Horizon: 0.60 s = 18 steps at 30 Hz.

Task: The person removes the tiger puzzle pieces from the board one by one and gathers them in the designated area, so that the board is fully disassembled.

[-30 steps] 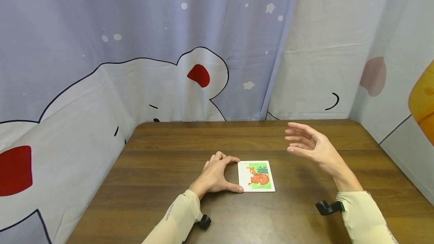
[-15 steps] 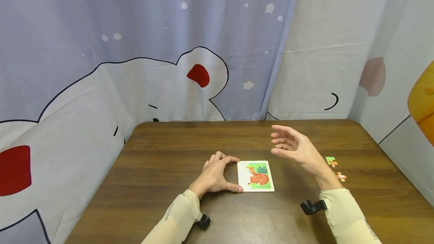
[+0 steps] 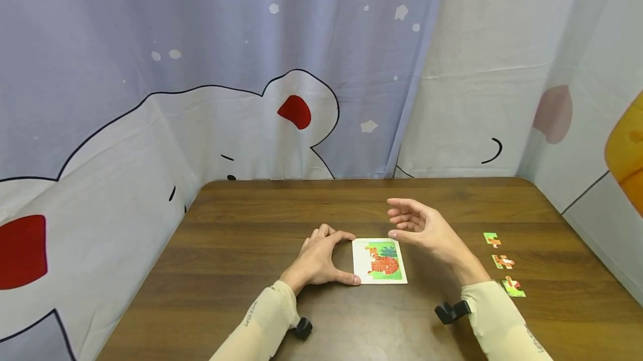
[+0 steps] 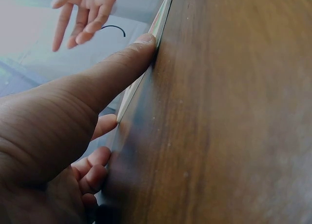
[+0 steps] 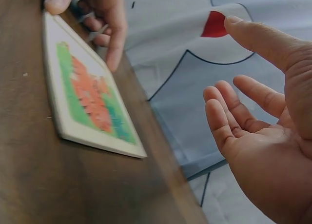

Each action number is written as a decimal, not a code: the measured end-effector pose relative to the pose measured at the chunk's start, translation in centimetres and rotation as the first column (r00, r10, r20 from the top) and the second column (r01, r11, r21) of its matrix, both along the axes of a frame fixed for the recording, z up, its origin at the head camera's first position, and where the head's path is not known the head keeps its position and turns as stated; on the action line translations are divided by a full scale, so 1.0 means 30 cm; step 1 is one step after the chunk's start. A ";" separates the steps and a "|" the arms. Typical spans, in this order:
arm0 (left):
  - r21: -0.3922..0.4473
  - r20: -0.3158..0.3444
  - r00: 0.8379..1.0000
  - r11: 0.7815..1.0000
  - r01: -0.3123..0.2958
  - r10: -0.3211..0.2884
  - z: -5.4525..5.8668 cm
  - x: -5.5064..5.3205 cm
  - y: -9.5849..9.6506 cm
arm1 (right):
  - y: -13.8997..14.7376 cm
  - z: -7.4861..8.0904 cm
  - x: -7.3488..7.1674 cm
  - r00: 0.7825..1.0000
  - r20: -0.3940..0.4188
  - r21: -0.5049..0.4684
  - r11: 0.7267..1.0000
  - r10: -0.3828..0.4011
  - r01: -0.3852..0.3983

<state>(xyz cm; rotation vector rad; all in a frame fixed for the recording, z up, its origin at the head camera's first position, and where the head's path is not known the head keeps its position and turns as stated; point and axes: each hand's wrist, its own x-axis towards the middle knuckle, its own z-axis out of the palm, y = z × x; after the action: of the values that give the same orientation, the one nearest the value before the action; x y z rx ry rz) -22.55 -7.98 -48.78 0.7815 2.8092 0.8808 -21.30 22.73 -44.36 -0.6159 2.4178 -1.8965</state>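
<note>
The left hand (image 3: 317,259) grips the puzzle board (image 3: 384,263) by two corners, forefinger at eleven o'clock, thumb at seven. It lies flat, looking nearly square, its blank side facing nine o'clock. Surface (image 3: 296,202) stretches from it to the far edge at twelve. The right hand (image 3: 419,228), fingers apart, hovers by its one o'clock corner. Toward three o'clock lie three puzzle pieces (image 3: 504,262), the nearest perhaps partly behind the right sleeve (image 3: 502,325).
</note>
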 end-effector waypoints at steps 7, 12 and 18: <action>-0.002 0.001 1.000 1.000 0.000 0.000 -0.006 0.000 -0.001 | -0.030 -0.056 -0.003 0.997 0.063 -0.008 0.999 0.039 -0.039; -0.005 -0.005 1.000 1.000 0.002 -0.002 -0.005 0.000 0.000 | -0.042 -0.083 -0.008 0.995 0.087 0.017 0.999 0.049 -0.051; -0.007 -0.006 1.000 1.000 0.003 -0.003 -0.004 -0.001 -0.002 | -0.055 -0.109 -0.013 0.992 0.106 0.053 0.996 0.065 -0.071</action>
<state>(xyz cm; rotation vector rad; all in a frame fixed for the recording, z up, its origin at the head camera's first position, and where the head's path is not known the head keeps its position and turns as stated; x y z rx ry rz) -22.57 -8.05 -48.91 0.7886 2.8136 0.8695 -21.69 21.08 -47.62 -0.5736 2.3465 -1.7813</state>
